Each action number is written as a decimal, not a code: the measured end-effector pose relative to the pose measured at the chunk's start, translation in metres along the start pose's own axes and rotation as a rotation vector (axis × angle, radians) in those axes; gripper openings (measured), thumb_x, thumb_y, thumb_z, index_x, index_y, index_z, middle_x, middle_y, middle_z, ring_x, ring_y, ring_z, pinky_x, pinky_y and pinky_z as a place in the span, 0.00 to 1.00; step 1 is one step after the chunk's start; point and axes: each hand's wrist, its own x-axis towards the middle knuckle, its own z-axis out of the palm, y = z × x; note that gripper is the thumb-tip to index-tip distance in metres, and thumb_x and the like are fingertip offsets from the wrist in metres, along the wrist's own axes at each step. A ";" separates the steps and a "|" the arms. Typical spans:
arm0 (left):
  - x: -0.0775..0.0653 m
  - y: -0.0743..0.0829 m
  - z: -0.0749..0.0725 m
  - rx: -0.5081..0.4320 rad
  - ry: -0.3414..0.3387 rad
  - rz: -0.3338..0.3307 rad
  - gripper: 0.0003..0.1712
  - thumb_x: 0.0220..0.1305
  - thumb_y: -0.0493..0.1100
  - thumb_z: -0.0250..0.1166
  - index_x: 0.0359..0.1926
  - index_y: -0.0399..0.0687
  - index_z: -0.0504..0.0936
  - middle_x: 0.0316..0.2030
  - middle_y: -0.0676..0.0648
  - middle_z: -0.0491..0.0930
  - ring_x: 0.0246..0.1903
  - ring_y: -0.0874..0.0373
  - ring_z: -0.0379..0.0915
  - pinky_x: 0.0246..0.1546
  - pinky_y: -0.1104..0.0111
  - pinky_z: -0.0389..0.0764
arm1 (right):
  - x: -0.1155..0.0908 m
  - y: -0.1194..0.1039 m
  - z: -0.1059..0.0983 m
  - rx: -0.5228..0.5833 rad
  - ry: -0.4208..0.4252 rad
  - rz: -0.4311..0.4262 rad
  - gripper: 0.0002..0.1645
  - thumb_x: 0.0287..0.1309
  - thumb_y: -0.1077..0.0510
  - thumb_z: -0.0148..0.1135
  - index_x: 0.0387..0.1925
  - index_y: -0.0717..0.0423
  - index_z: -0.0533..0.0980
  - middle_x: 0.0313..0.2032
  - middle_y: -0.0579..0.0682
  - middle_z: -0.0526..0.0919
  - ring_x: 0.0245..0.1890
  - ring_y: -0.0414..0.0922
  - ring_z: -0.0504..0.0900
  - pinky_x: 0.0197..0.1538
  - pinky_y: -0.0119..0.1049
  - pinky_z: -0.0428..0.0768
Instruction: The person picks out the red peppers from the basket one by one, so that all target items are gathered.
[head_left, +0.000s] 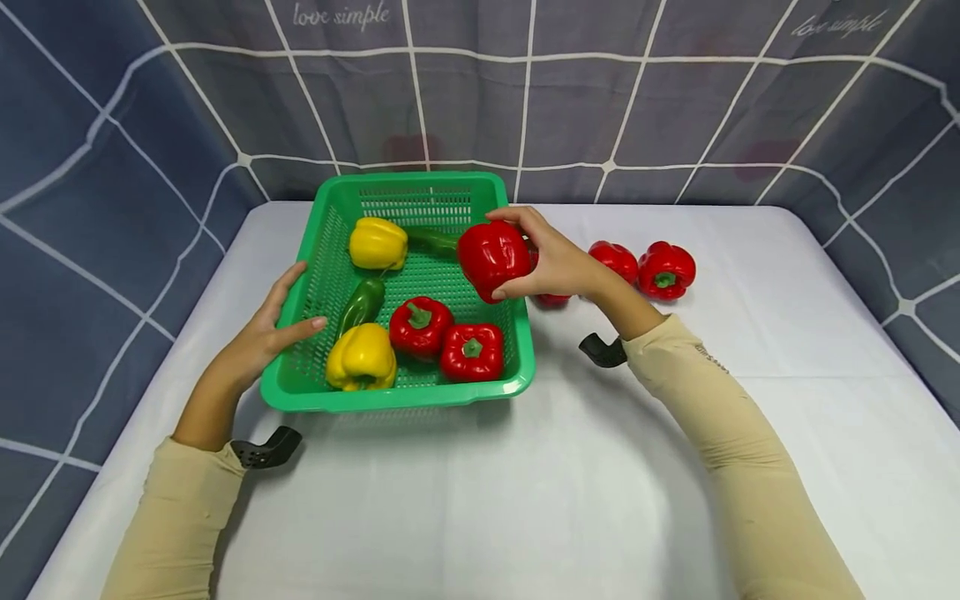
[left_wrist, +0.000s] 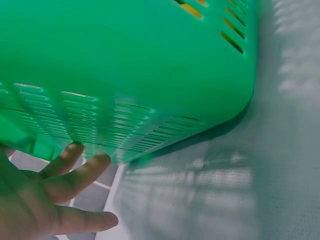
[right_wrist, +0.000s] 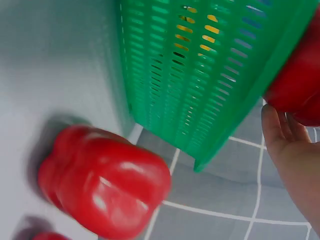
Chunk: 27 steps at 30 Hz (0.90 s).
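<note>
A red bell pepper (head_left: pixel 493 260) is gripped between the thumb and fingers of my right hand (head_left: pixel 551 254), above the right rim of a green plastic basket (head_left: pixel 397 402). My left hand (head_left: pixel 262 337) rests at the basket's left side, thumb over the rim; in the left wrist view its fingers (left_wrist: pixel 75 182) extend spread along the outer wall. Inside the basket lie two yellow bell peppers (head_left: pixel 378 243), two red bell peppers (head_left: pixel 472 352), a dark green pepper (head_left: pixel 363 305) and a long green vegetable (head_left: pixel 432 242), its right end hidden behind the held pepper.
Right of the basket, more red bell peppers (head_left: pixel 666 271) sit on the white-covered table (head_left: pixel 480 500); one is mostly hidden behind my right hand, and shows large in the right wrist view (right_wrist: pixel 107 180). A grey checked curtain (head_left: pixel 570 108) hangs behind the table and along both sides.
</note>
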 end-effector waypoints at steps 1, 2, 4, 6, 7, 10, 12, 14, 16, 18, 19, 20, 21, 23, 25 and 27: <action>0.000 0.000 0.000 -0.004 -0.001 0.000 0.48 0.62 0.42 0.55 0.71 0.65 0.32 0.71 0.51 0.22 0.68 0.46 0.16 0.60 0.35 0.31 | -0.003 -0.001 -0.001 0.011 0.000 0.003 0.50 0.35 0.58 0.75 0.62 0.50 0.58 0.58 0.48 0.62 0.57 0.45 0.64 0.51 0.45 0.76; 0.000 0.000 -0.001 -0.010 -0.003 0.001 0.48 0.62 0.41 0.55 0.71 0.65 0.31 0.70 0.50 0.22 0.68 0.45 0.16 0.60 0.35 0.31 | -0.005 -0.002 -0.003 0.022 0.003 0.009 0.50 0.35 0.58 0.75 0.61 0.49 0.58 0.58 0.48 0.62 0.57 0.45 0.64 0.51 0.46 0.76; 0.001 0.001 -0.001 -0.012 -0.004 0.004 0.48 0.62 0.41 0.55 0.71 0.64 0.31 0.70 0.50 0.22 0.68 0.45 0.17 0.60 0.35 0.32 | -0.010 -0.003 -0.006 0.029 0.008 0.019 0.50 0.35 0.58 0.75 0.61 0.47 0.59 0.58 0.47 0.62 0.57 0.45 0.64 0.50 0.46 0.77; 0.001 0.001 -0.001 -0.010 -0.004 0.001 0.48 0.62 0.41 0.55 0.71 0.64 0.31 0.70 0.51 0.22 0.68 0.45 0.16 0.60 0.35 0.32 | -0.015 -0.003 -0.010 0.024 0.010 0.023 0.50 0.35 0.59 0.74 0.62 0.48 0.58 0.58 0.48 0.62 0.57 0.45 0.64 0.50 0.46 0.77; 0.001 0.001 -0.001 -0.009 -0.004 0.000 0.48 0.62 0.41 0.55 0.71 0.64 0.31 0.70 0.51 0.21 0.68 0.45 0.16 0.60 0.35 0.31 | -0.018 -0.003 -0.012 0.018 0.015 0.026 0.50 0.35 0.59 0.74 0.61 0.48 0.59 0.57 0.48 0.62 0.56 0.45 0.65 0.50 0.46 0.77; 0.000 0.001 0.000 -0.005 -0.003 -0.001 0.48 0.62 0.42 0.55 0.71 0.65 0.31 0.70 0.51 0.21 0.68 0.46 0.14 0.59 0.35 0.29 | -0.026 -0.001 -0.017 -0.003 0.028 0.042 0.49 0.36 0.59 0.74 0.61 0.48 0.59 0.57 0.48 0.62 0.56 0.45 0.65 0.49 0.46 0.77; 0.000 0.000 0.000 -0.006 -0.003 -0.005 0.48 0.62 0.42 0.55 0.71 0.65 0.31 0.70 0.51 0.21 0.68 0.46 0.14 0.59 0.35 0.29 | -0.032 0.001 -0.020 -0.015 0.039 0.049 0.49 0.36 0.60 0.74 0.61 0.49 0.59 0.57 0.48 0.62 0.56 0.46 0.65 0.49 0.47 0.77; -0.001 0.000 -0.001 -0.003 -0.001 -0.012 0.48 0.62 0.42 0.55 0.71 0.66 0.31 0.70 0.51 0.21 0.68 0.46 0.15 0.60 0.35 0.29 | -0.037 0.004 -0.022 -0.024 0.055 0.048 0.49 0.35 0.61 0.74 0.61 0.50 0.59 0.56 0.49 0.63 0.56 0.46 0.65 0.49 0.48 0.77; -0.001 -0.001 -0.001 0.000 0.000 -0.014 0.48 0.62 0.42 0.55 0.71 0.66 0.31 0.70 0.51 0.21 0.68 0.46 0.15 0.60 0.35 0.30 | -0.043 0.007 -0.023 -0.039 0.070 0.041 0.49 0.35 0.61 0.74 0.60 0.52 0.59 0.56 0.50 0.63 0.56 0.47 0.65 0.49 0.49 0.77; -0.001 -0.002 -0.002 0.001 -0.001 -0.011 0.48 0.62 0.42 0.55 0.71 0.66 0.31 0.70 0.51 0.21 0.68 0.46 0.15 0.60 0.35 0.29 | -0.049 0.011 -0.024 -0.053 0.083 0.034 0.49 0.34 0.61 0.75 0.60 0.52 0.60 0.55 0.50 0.63 0.56 0.47 0.65 0.48 0.49 0.77; -0.001 -0.002 -0.002 0.001 -0.001 -0.009 0.48 0.62 0.42 0.55 0.71 0.65 0.31 0.70 0.51 0.21 0.68 0.46 0.15 0.59 0.35 0.29 | -0.052 0.013 -0.024 -0.060 0.087 0.031 0.49 0.34 0.61 0.75 0.59 0.51 0.60 0.55 0.50 0.64 0.56 0.47 0.65 0.49 0.50 0.77; -0.001 -0.002 -0.002 0.000 -0.001 -0.006 0.48 0.62 0.42 0.54 0.71 0.65 0.31 0.70 0.51 0.21 0.68 0.46 0.14 0.59 0.34 0.28 | -0.054 0.015 -0.024 -0.066 0.090 0.029 0.49 0.33 0.61 0.76 0.59 0.51 0.60 0.55 0.50 0.64 0.56 0.47 0.65 0.48 0.50 0.77; -0.001 -0.003 -0.003 -0.001 -0.001 -0.002 0.48 0.62 0.42 0.54 0.71 0.65 0.31 0.70 0.50 0.21 0.68 0.46 0.14 0.58 0.34 0.27 | -0.058 0.017 -0.024 -0.078 0.091 0.028 0.49 0.33 0.60 0.76 0.59 0.51 0.60 0.55 0.50 0.64 0.56 0.47 0.65 0.48 0.50 0.77; 0.000 -0.003 -0.003 -0.001 0.001 -0.002 0.48 0.63 0.42 0.54 0.71 0.65 0.31 0.70 0.50 0.21 0.68 0.46 0.13 0.58 0.34 0.26 | -0.064 0.022 -0.023 -0.101 0.093 0.034 0.49 0.33 0.60 0.76 0.59 0.50 0.60 0.54 0.51 0.65 0.56 0.48 0.65 0.48 0.50 0.77; 0.000 -0.003 -0.002 -0.002 0.002 -0.003 0.48 0.63 0.42 0.54 0.70 0.66 0.31 0.70 0.50 0.21 0.68 0.46 0.13 0.58 0.34 0.26 | -0.070 0.028 -0.022 -0.110 0.092 0.046 0.49 0.33 0.60 0.76 0.59 0.51 0.60 0.54 0.51 0.65 0.56 0.48 0.64 0.48 0.50 0.77; 0.001 -0.002 -0.002 -0.011 0.000 -0.008 0.48 0.63 0.42 0.54 0.70 0.66 0.31 0.70 0.50 0.21 0.68 0.46 0.13 0.59 0.35 0.27 | -0.077 0.033 -0.021 -0.122 0.082 0.065 0.49 0.33 0.59 0.76 0.59 0.51 0.60 0.54 0.52 0.65 0.57 0.48 0.64 0.48 0.50 0.77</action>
